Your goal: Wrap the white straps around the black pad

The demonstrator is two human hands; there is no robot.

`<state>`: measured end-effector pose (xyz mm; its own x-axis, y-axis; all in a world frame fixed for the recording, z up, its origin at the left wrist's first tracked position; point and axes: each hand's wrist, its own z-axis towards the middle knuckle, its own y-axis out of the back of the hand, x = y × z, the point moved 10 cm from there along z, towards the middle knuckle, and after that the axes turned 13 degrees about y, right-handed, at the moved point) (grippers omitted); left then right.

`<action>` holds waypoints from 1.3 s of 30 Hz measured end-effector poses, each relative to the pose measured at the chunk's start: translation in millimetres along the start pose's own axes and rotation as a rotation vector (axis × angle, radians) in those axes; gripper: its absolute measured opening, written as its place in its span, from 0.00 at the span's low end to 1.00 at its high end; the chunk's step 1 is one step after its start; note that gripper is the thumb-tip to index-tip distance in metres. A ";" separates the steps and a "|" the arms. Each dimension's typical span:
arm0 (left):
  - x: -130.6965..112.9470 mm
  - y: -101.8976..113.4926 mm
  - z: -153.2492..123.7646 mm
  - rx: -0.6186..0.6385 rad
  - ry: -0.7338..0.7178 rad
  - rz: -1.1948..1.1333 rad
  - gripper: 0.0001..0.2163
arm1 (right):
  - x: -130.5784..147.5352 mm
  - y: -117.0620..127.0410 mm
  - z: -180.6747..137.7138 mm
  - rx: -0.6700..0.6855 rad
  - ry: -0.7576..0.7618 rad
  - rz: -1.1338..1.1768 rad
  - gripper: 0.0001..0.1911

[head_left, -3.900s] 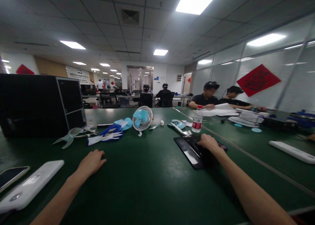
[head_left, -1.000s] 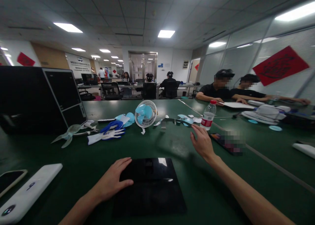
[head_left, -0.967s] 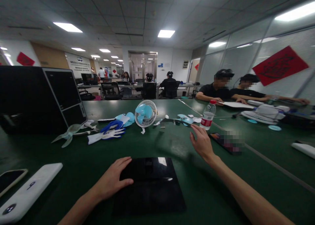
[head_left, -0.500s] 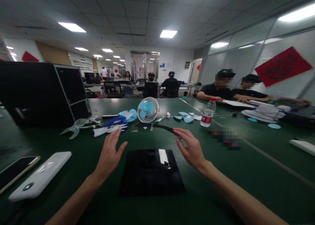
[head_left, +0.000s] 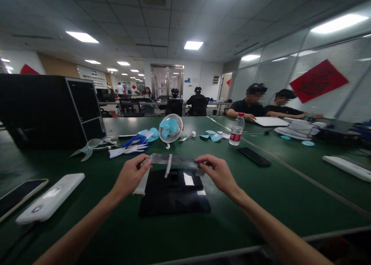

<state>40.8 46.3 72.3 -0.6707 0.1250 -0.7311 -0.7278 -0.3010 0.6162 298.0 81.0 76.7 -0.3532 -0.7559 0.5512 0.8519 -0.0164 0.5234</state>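
Observation:
A glossy black flat panel (head_left: 174, 197) lies on the green table in front of me. Just above its far edge I hold a thin grey strip (head_left: 174, 160) with white ribbon tails hanging from it. My left hand (head_left: 130, 176) pinches the strip's left end, and my right hand (head_left: 218, 172) pinches its right end. Both hands are closed on it, and the strip is stretched level between them.
A white oblong device (head_left: 50, 197) and a phone (head_left: 17, 193) lie at the left. Beyond are gloves (head_left: 127, 149), a small blue fan (head_left: 171, 128), a water bottle (head_left: 236, 129), a black phone (head_left: 254, 157) and a black computer case (head_left: 52, 110). Two people sit at the right.
My right hand picked up the grey strip from near the fan and brought it over the black panel. My left hand left the panel and took the strip's other end.

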 end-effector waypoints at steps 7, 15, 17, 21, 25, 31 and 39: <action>45.1 -55.9 -25.3 0.572 0.398 -0.201 0.19 | -35.6 -36.3 -31.7 0.322 -0.323 0.394 0.12; 86.9 -91.4 -44.9 0.800 0.459 0.047 0.20 | -59.8 -65.8 -56.8 0.562 -0.431 0.282 0.09; 89.5 -93.0 -41.5 0.761 0.420 0.123 0.20 | -61.1 -66.1 -55.3 0.557 -0.395 0.208 0.10; 86.8 -88.6 -36.6 0.642 0.343 0.278 0.18 | -58.9 -65.0 -52.6 0.538 -0.329 0.087 0.10; 83.6 -83.8 -39.9 0.598 0.333 0.359 0.17 | -54.1 -63.7 -50.8 0.537 -0.251 -0.035 0.10; 56.5 -77.0 -40.1 0.488 0.076 0.438 0.15 | -41.5 -58.7 -47.6 0.530 -0.097 -0.225 0.09; 21.4 -93.1 -49.0 0.610 -0.206 0.429 0.14 | 31.4 -94.0 -50.1 0.662 0.234 -0.159 0.15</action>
<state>101.3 30.6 -15.1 -0.8815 0.3060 -0.3596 -0.3082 0.2039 0.9292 226.2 26.0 12.2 -0.2984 -0.8988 0.3212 0.3583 0.2064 0.9105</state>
